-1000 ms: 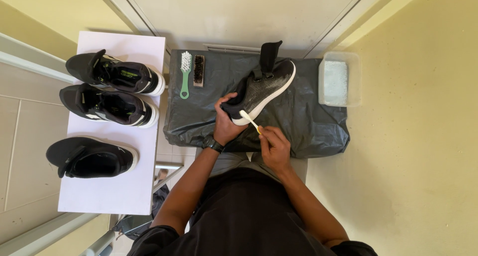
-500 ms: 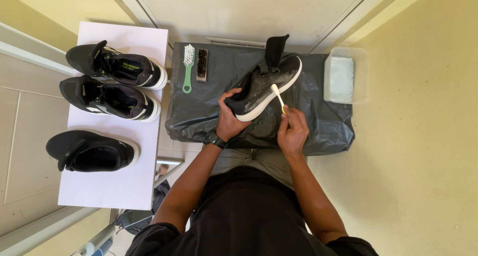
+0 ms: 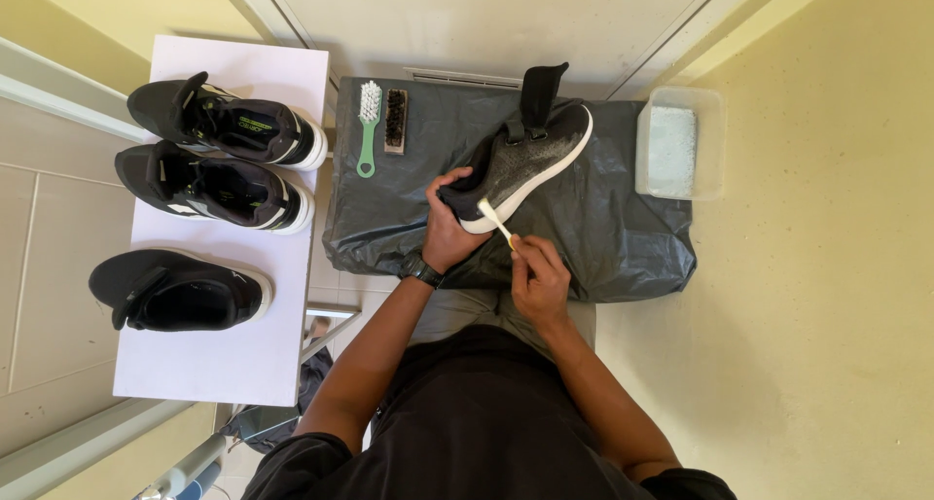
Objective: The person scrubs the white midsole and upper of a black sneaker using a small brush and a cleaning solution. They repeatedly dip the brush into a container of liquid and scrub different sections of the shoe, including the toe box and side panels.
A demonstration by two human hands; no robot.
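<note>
On desk's black plastic sheet: black sneaker, long axis diagonal, tongue end pointing away-right; left hand fingers clasping near end; right hand fingers closed round small brush.

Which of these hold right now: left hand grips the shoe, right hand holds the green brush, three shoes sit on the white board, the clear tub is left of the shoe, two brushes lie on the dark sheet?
1. The left hand grips the shoe. True.
2. The right hand holds the green brush. False: it holds a small pale brush; the green one lies on the dark sheet.
3. Three shoes sit on the white board. True.
4. The clear tub is left of the shoe. False: it stands to the right.
5. Two brushes lie on the sheet. True: the green one and a brown brush.
</note>
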